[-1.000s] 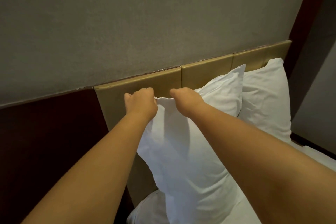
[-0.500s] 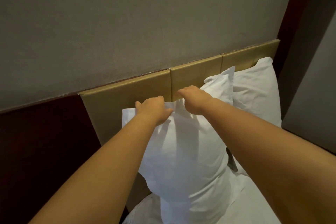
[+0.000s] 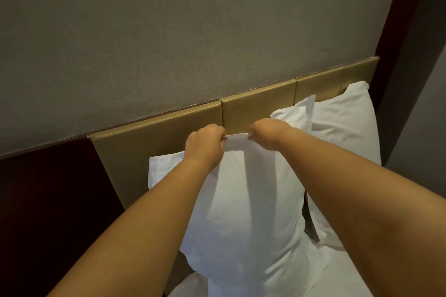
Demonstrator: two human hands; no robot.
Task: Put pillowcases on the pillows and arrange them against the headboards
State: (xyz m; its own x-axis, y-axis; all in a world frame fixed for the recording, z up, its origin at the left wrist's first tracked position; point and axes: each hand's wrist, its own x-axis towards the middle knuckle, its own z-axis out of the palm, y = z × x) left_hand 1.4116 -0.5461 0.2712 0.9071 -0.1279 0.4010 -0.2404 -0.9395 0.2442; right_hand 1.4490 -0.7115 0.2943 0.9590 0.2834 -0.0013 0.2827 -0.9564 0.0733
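White cloth fills the near middle of the scene, and three pillows are counted on the bed (image 3: pixel 325 272). The front pillow (image 3: pixel 241 212) is held upright just before the headboard (image 3: pixel 156 149), and its top edge is gripped by two hands. The left hand (image 3: pixel 205 144) is curled into a fist on the left part of that edge. The right hand (image 3: pixel 268 136) is curled on the right part, and a short taut strip of cloth is stretched between them. The fingertips are hidden behind the knuckles, so how much cloth is pinched cannot be told. A white corner is seen sticking out to the left below the left wrist; whether it belongs to the front pillow cannot be told.

A second pillow (image 3: pixel 296 116) is leaned against the headboard behind the right hand, and a third pillow (image 3: pixel 347 125) is stood just right of it, at the far right end. Three tan padded panels are counted in the headboard, whose top edge runs above both hands. Bare headboard is open to the left of the front pillow, up to a dark wooden panel (image 3: pixel 48 200). A grey wall (image 3: pixel 193 31) is seen above. A dark gap is seen between the front pillow and the third pillow.
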